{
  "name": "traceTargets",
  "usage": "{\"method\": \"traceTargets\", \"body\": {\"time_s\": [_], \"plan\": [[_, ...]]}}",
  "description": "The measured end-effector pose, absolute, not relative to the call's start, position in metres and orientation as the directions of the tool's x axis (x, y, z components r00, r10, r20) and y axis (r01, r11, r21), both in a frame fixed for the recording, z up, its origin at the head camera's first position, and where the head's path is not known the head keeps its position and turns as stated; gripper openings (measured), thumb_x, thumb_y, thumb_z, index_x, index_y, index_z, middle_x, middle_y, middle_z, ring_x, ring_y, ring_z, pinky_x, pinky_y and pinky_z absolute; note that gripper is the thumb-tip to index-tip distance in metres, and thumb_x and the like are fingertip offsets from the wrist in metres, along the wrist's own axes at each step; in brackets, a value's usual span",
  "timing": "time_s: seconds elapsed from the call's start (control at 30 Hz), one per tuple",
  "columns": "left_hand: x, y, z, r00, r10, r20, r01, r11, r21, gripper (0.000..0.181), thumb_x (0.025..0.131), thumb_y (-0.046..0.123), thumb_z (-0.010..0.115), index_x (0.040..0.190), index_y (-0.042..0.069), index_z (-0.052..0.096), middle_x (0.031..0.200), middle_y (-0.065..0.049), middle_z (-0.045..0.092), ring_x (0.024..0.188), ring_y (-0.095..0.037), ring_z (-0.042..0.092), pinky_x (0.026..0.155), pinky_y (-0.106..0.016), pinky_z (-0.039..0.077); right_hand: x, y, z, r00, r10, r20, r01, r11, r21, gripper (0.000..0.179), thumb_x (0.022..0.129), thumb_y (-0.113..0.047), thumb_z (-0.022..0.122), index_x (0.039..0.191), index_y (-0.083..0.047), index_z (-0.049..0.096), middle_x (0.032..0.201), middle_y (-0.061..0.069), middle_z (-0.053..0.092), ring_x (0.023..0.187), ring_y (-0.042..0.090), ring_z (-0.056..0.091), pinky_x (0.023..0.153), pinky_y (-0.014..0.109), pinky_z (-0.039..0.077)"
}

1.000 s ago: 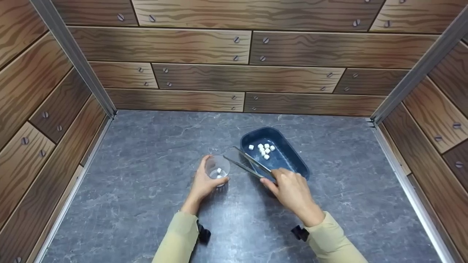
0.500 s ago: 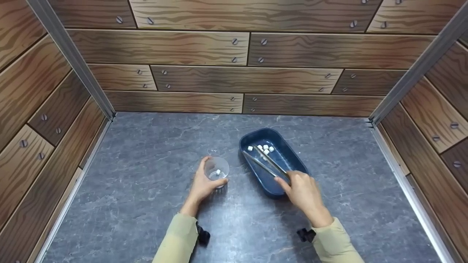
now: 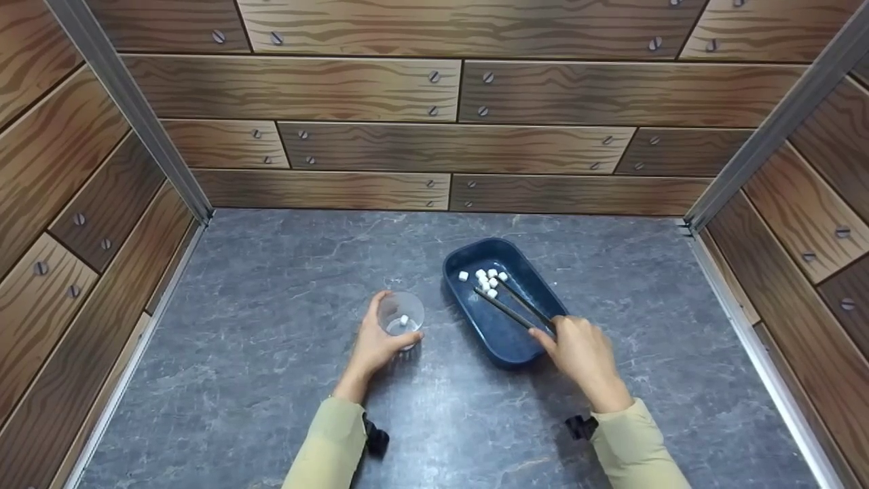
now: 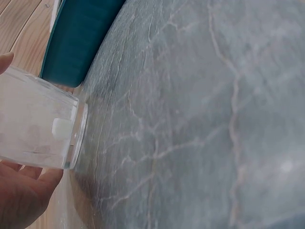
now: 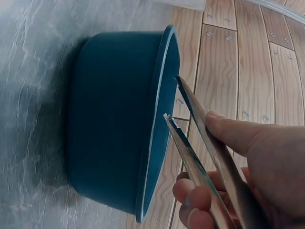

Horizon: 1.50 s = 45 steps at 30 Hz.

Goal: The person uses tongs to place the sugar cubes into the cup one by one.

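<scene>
My left hand [image 3: 375,343] grips a clear plastic cup [image 3: 402,305] on the floor, thumb and fingers round its sides. Inside the cup is a white cube [image 4: 61,128], near the bottom. Between thumb and fingers, my right hand [image 3: 584,356] holds metal tweezers [image 5: 215,150], their tips apart. They reach over a dark blue rectangular tray [image 3: 519,350]. Several small white cubes [image 3: 492,283] lie in its far half, mostly clustered, with a lone cube [image 3: 464,276] to the left. One tweezer tip is by the cluster's right side; contact cannot be told.
The surface is grey and marble-patterned [image 3: 285,285]. A wood-plank-patterned wall [image 3: 366,146] stands behind, with similar walls at both sides. Metal corner posts [image 3: 146,122] mark where they meet. The tray stands right of the cup, with a gap between them.
My right hand has carried the tweezers from beside the cup's rim back over the tray, then slightly right, tips still apart. The left hand and cup stay in place.
</scene>
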<state>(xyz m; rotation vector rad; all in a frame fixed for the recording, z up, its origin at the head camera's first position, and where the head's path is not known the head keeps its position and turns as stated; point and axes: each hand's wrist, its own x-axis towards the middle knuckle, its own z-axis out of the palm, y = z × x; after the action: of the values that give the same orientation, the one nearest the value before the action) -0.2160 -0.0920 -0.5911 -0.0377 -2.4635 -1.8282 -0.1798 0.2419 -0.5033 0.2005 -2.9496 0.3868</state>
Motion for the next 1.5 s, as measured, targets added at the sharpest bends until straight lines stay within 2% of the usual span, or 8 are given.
{"method": "traceTargets", "body": {"time_s": [0.23, 0.5, 0.77, 1.3, 1.5], "plan": [[-0.216, -0.092, -0.591, -0.997, -0.026, 0.078, 0.068, 0.283, 0.957, 0.100, 0.063, 0.028, 0.092, 0.145, 0.008, 0.039, 0.140, -0.017, 0.049, 0.128, -0.034, 0.046, 0.106, -0.051, 0.035, -0.183, 0.245, -0.504, -0.981, -0.108, 0.164, -0.143, 0.965, -0.220, 0.040, 0.089, -0.039, 0.072, 0.073, -0.004, 0.061, 0.063, 0.013, 0.056, 0.048, 0.028, 0.053, 0.042, 0.043, 0.042], [-0.216, -0.091, -0.591, -0.996, -0.020, 0.083, 0.075, 0.262, 0.962, 0.099, 0.064, 0.027, 0.092, 0.145, 0.008, 0.039, 0.138, -0.017, 0.049, 0.126, -0.034, 0.047, 0.104, -0.051, 0.037, -0.187, 0.247, -0.507, -0.972, -0.151, 0.179, -0.179, 0.972, -0.153, 0.041, 0.085, -0.037, 0.076, 0.072, -0.001, 0.060, 0.066, 0.017, 0.060, 0.054, 0.039, 0.058, 0.045, 0.051, 0.045], [-0.216, -0.092, -0.590, -0.998, -0.021, 0.060, 0.053, 0.255, 0.965, 0.103, 0.064, 0.027, 0.092, 0.148, 0.008, 0.036, 0.142, -0.017, 0.047, 0.130, -0.034, 0.043, 0.106, -0.051, 0.035, -0.189, 0.248, -0.511, -0.966, -0.168, 0.196, -0.193, 0.974, -0.116, 0.045, 0.084, -0.039, 0.077, 0.069, 0.000, 0.058, 0.064, 0.020, 0.060, 0.052, 0.041, 0.058, 0.042, 0.051, 0.044], [-0.217, -0.092, -0.592, -0.996, -0.025, 0.086, 0.077, 0.251, 0.965, 0.100, 0.063, 0.026, 0.092, 0.145, 0.006, 0.039, 0.137, -0.019, 0.050, 0.126, -0.033, 0.047, 0.106, -0.049, 0.035, -0.197, 0.248, -0.510, -0.981, -0.133, 0.138, -0.150, 0.981, -0.120, 0.041, 0.083, -0.037, 0.078, 0.073, 0.001, 0.065, 0.065, 0.021, 0.061, 0.053, 0.041, 0.059, 0.044, 0.051, 0.045], [-0.216, -0.091, -0.592, -0.996, -0.028, 0.082, 0.073, 0.243, 0.967, 0.099, 0.062, 0.025, 0.092, 0.145, 0.008, 0.039, 0.138, -0.018, 0.049, 0.127, -0.033, 0.046, 0.106, -0.048, 0.035, -0.198, 0.246, -0.511, -0.984, -0.119, 0.132, -0.136, 0.982, -0.129, 0.039, 0.084, -0.036, 0.077, 0.075, 0.001, 0.067, 0.067, 0.021, 0.062, 0.055, 0.041, 0.059, 0.045, 0.052, 0.045]]}}
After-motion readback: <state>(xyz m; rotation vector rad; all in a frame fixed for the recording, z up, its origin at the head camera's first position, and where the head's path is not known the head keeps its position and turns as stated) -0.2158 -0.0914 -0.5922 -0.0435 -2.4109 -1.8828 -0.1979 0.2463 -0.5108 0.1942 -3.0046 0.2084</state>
